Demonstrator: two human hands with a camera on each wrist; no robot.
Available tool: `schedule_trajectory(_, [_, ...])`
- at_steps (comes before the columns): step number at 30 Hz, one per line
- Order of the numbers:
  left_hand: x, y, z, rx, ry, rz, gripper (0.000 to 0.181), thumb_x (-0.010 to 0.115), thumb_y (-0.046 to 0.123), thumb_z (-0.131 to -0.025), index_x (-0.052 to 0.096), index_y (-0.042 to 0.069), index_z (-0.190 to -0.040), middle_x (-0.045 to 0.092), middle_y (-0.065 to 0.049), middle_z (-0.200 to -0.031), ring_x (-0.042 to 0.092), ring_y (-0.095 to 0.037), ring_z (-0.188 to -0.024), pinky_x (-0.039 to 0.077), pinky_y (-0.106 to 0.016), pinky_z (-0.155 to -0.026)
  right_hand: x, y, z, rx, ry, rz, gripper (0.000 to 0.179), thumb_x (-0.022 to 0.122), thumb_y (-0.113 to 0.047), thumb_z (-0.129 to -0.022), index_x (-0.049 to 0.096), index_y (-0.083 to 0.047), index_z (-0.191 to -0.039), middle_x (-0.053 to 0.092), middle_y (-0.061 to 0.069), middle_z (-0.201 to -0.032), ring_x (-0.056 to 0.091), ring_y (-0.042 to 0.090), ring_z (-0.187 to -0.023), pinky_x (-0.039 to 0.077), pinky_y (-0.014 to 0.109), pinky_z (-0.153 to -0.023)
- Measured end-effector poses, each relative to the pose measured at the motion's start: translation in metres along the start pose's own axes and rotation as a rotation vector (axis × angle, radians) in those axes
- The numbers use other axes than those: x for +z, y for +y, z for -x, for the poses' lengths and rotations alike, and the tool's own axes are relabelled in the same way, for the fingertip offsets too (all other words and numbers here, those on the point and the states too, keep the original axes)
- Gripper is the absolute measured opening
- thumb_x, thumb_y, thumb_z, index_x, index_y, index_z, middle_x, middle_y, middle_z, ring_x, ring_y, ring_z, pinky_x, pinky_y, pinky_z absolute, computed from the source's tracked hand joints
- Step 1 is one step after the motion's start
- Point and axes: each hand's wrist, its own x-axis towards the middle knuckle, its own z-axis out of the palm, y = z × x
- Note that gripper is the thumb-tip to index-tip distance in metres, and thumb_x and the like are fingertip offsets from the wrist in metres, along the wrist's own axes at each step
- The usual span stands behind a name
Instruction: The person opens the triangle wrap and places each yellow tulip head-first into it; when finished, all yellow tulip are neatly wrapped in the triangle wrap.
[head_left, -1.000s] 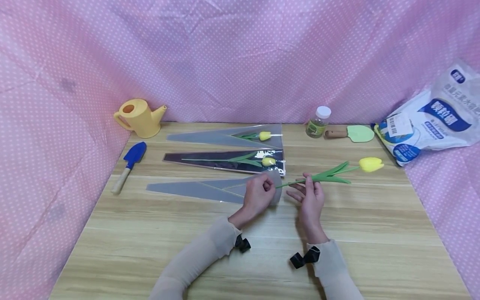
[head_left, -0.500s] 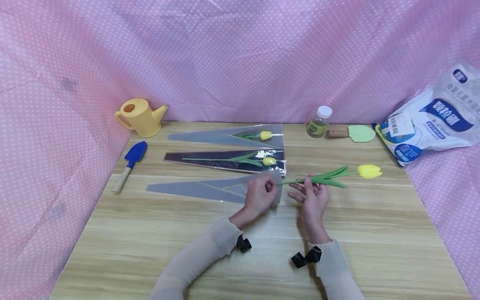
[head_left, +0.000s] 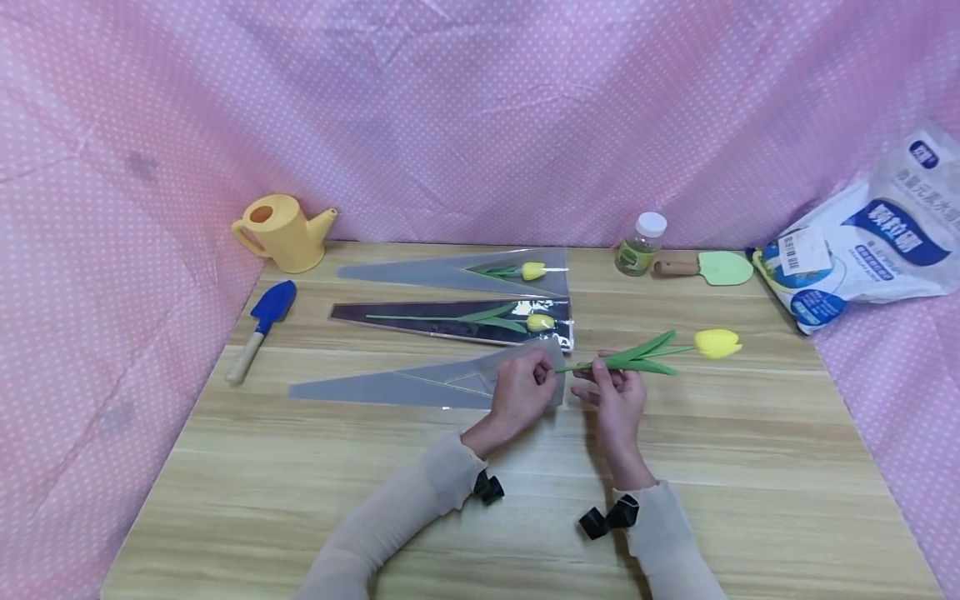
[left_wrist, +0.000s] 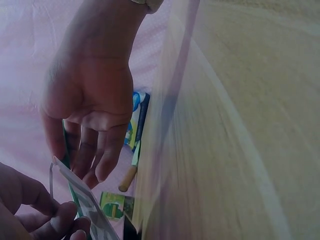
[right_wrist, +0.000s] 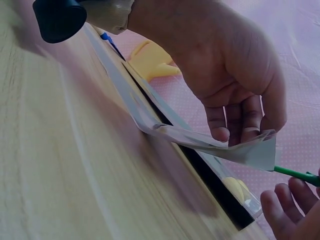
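Note:
My left hand (head_left: pixel 519 392) pinches the wide, lifted end of a grey flower sleeve (head_left: pixel 375 386) with gold lines, which lies nearest me on the table. Between thumb and fingers, my right hand (head_left: pixel 619 410) holds a yellow tulip (head_left: pixel 717 343) by its green stem, just below the leaves. Its bloom points right. At the sleeve's mouth the stem (right_wrist: pixel 287 171) reaches the film, seen in the right wrist view; how far it runs inside is hidden. Behind lie a black sleeve (head_left: pixel 348 314) and another grey sleeve (head_left: pixel 390 274), each with a yellow tulip.
A yellow watering can (head_left: pixel 285 236) and a blue trowel (head_left: pixel 273 304) are at the left. Back right are a white-capped bottle (head_left: pixel 637 247), a green trowel (head_left: pixel 724 268) and a white printed bag (head_left: pixel 862 242). Pink dotted cloth (head_left: pixel 480 125) hangs behind the table (head_left: pixel 712 467).
The tulip has moved left toward the sleeve's mouth, and my right hand has shifted slightly left with it over the last half second. My left hand stays at the sleeve's end.

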Motion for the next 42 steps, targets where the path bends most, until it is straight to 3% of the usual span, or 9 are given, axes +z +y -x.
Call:
schedule_trajectory(6, [0.000, 0.002, 0.000, -0.003, -0.014, 0.009, 0.009, 0.066, -0.003, -0.082, 0.068, 0.005, -0.080, 0.067, -0.006, -0.067, 0.051, -0.004, -0.056, 0.044, -0.014, -0.052, 0.001, 0.001, 0.000, 0.020, -0.039, 0.074, 0.020, 0.053, -0.009, -0.102, 0.053, 0.001, -0.119, 0.072, -0.007, -0.086, 0.071, 0.005, -0.080, 0.061, 0.026, -0.068])
schedule_trajectory(10, [0.000, 0.002, 0.000, 0.003, -0.012, 0.009, 0.008, 0.066, -0.002, -0.083, 0.068, 0.005, -0.080, 0.067, -0.006, -0.067, 0.052, -0.004, -0.055, 0.044, -0.013, -0.052, 0.001, -0.001, 0.000, 0.037, -0.079, 0.099, 0.025, 0.053, -0.011, -0.102, 0.052, 0.003, -0.123, 0.070, -0.004, -0.095, 0.070, 0.006, -0.085, 0.061, 0.025, -0.073])
schedule_trajectory(14, [0.000, 0.002, -0.001, 0.004, -0.009, 0.003, 0.007, 0.066, -0.002, -0.083, 0.069, 0.005, -0.081, 0.068, -0.007, -0.067, 0.053, -0.005, -0.056, 0.044, -0.013, -0.053, -0.001, -0.004, -0.001, 0.038, -0.086, 0.043, 0.036, 0.049, -0.020, -0.105, 0.049, 0.005, -0.132, 0.067, -0.002, -0.104, 0.068, 0.007, -0.092, 0.060, 0.024, -0.077])
schedule_trajectory(18, [-0.002, 0.003, -0.002, 0.000, -0.007, -0.015, 0.008, 0.065, -0.002, -0.082, 0.070, 0.004, -0.084, 0.071, -0.008, -0.069, 0.058, -0.008, -0.057, 0.046, -0.013, -0.054, -0.005, -0.008, -0.004, 0.006, -0.040, -0.049, 0.040, 0.045, -0.021, -0.106, 0.047, 0.006, -0.135, 0.068, -0.005, -0.100, 0.068, 0.007, -0.090, 0.060, 0.023, -0.077])
schedule_trajectory(26, [-0.007, 0.008, -0.005, -0.018, 0.006, -0.083, 0.011, 0.067, -0.002, -0.082, 0.074, 0.004, -0.088, 0.073, -0.008, -0.074, 0.063, -0.012, -0.061, 0.048, -0.015, -0.057, -0.007, -0.010, -0.007, -0.037, 0.006, -0.060, 0.015, 0.050, -0.015, -0.104, 0.053, -0.011, -0.118, 0.069, -0.001, -0.097, 0.071, 0.009, -0.084, 0.061, 0.025, -0.077])
schedule_trajectory(34, [-0.006, 0.010, -0.007, 0.025, 0.031, -0.185, 0.010, 0.069, -0.001, -0.079, 0.074, 0.007, -0.082, 0.073, -0.005, -0.071, 0.060, -0.010, -0.057, 0.044, -0.013, -0.056, -0.004, -0.009, -0.007, -0.049, -0.007, -0.065, 0.011, 0.050, -0.008, -0.103, 0.053, -0.007, -0.114, 0.070, -0.003, -0.090, 0.072, 0.009, -0.080, 0.061, 0.025, -0.074])
schedule_trajectory(42, [-0.005, 0.015, -0.009, 0.082, 0.053, -0.217, 0.011, 0.070, 0.000, -0.078, 0.069, 0.010, -0.073, 0.070, -0.002, -0.067, 0.059, -0.010, -0.056, 0.043, -0.014, -0.055, -0.002, -0.006, -0.005, -0.034, -0.007, 0.034, 0.006, 0.052, -0.010, -0.103, 0.054, -0.008, -0.108, 0.068, -0.007, -0.089, 0.069, 0.008, -0.082, 0.059, 0.022, -0.073])
